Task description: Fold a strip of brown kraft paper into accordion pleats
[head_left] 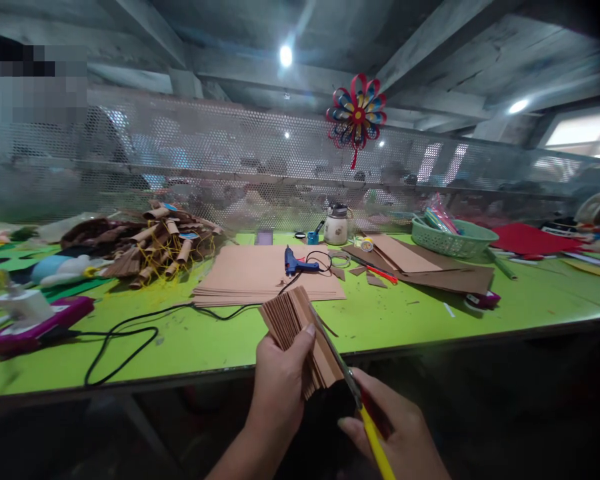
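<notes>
My left hand (pixel 283 373) is closed round a bundle of pleated brown paper (pixel 300 333), thumb pressed on its top face. The bundle is held in the air just off the table's front edge. My right hand (pixel 397 417) holds scissors (pixel 373 440) with a yellow handle. Their blades lie along the right side of the pleated paper, pointing up and left, and a thin brown strip shows beside them. Part of the right fingers is hidden behind the handle.
Behind my hands, a blue glue gun (pixel 300 263) lies on stacked brown sheets (pixel 230 273). Its black cable loops left. A purple power strip (pixel 45 327) and pleated paper pieces (pixel 170 247) lie left; a green basket (pixel 453 237) stands right on the green table (pixel 395 327).
</notes>
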A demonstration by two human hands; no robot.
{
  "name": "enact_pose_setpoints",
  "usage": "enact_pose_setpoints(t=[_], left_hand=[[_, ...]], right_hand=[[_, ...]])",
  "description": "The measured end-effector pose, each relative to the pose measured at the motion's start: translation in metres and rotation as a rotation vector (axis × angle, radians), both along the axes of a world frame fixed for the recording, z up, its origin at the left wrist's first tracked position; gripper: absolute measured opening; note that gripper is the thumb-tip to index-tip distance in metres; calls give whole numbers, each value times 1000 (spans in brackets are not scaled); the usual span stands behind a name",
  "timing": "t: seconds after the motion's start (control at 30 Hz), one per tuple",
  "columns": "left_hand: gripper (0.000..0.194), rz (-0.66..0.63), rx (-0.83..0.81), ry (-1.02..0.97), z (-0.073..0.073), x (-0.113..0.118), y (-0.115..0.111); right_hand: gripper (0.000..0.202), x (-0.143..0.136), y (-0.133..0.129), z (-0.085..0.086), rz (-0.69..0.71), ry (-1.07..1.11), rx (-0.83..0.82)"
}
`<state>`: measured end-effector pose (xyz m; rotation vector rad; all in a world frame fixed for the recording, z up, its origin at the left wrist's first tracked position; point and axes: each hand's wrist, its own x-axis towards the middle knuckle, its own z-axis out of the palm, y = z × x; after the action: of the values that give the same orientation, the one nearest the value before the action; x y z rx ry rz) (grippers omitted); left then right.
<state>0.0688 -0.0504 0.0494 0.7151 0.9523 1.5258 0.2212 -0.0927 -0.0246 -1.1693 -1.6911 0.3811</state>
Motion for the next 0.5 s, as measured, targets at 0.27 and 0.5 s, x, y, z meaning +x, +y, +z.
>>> enact_pose_setpoints(t=[0.27,0.5], left_hand=[[36,-59,9,35,1,0,-2],[39,-47,2,54,-2,1,-2]], right_hand=[[42,-2,2,1,14,0,0],[42,-5,6,0,20,-6,66]])
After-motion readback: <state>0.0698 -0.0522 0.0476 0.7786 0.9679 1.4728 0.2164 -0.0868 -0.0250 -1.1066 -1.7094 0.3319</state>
